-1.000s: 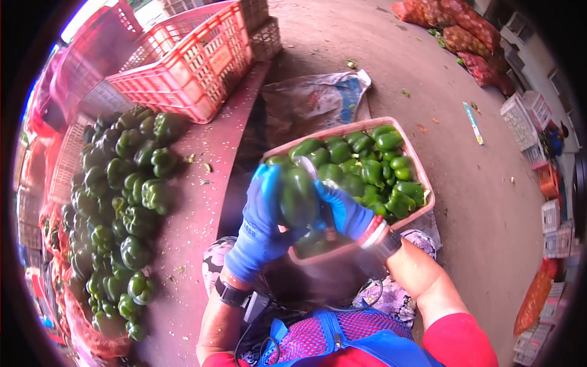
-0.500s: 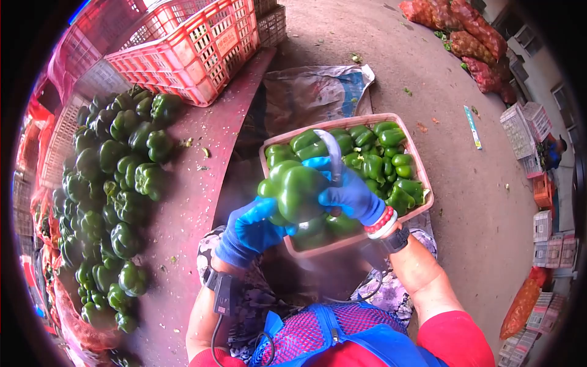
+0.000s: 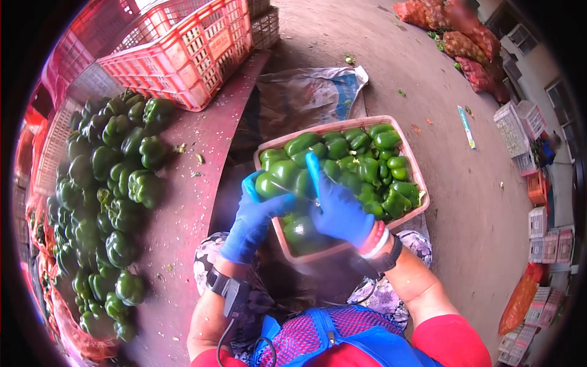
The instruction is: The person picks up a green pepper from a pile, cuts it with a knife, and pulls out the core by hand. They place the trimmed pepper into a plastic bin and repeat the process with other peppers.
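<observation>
My left hand (image 3: 252, 214), in a blue glove, has its thumb and fingers around a green bell pepper (image 3: 278, 177) over the near left part of a pale pink crate (image 3: 426, 183). Close beside that pepper is my right hand (image 3: 343, 211), also gloved in blue, its index finger stretched forward and the other fingers curled. The curved knife seen in this hand a moment ago is now almost wholly hidden by the fingers and blur. Several green peppers (image 3: 367, 171) fill the crate, which stands between my knees.
A large heap of green peppers (image 3: 110, 202) lies on the reddish board (image 3: 177, 202) to my left. Red plastic crates (image 3: 183, 61) stand behind it. A crumpled sack (image 3: 306, 101) lies beyond my crate. Filled net sacks (image 3: 465, 40) and pale crates (image 3: 516, 131) line the far right.
The pepper has dropped lower, toward the crate, with my left hand still on it. My right hand has turned and moved slightly down, and the curved blade no longer shows clearly.
</observation>
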Action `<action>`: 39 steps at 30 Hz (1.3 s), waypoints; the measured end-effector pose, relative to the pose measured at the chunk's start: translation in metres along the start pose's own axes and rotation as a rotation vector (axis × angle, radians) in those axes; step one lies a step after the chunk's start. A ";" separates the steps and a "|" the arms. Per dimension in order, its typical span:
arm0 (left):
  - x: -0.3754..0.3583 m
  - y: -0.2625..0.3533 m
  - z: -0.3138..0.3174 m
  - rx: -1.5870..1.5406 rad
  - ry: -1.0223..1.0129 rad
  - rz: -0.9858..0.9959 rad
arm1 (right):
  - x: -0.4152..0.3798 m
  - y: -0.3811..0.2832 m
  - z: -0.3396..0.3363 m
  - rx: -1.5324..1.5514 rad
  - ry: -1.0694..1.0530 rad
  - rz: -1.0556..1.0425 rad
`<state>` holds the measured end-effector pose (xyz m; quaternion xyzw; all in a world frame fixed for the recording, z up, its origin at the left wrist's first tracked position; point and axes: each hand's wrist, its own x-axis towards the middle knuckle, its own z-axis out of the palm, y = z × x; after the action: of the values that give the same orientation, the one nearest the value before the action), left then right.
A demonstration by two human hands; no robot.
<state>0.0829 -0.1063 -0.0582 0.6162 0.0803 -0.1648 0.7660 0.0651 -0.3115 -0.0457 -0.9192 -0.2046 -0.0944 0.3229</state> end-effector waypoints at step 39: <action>-0.011 0.016 -0.019 -0.029 -0.008 0.181 | -0.028 0.039 0.019 0.748 -0.115 0.247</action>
<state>0.0799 -0.0833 -0.0438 0.6090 0.0238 -0.0962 0.7869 0.0575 -0.3356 -0.0905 -0.7597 -0.1305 0.0777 0.6322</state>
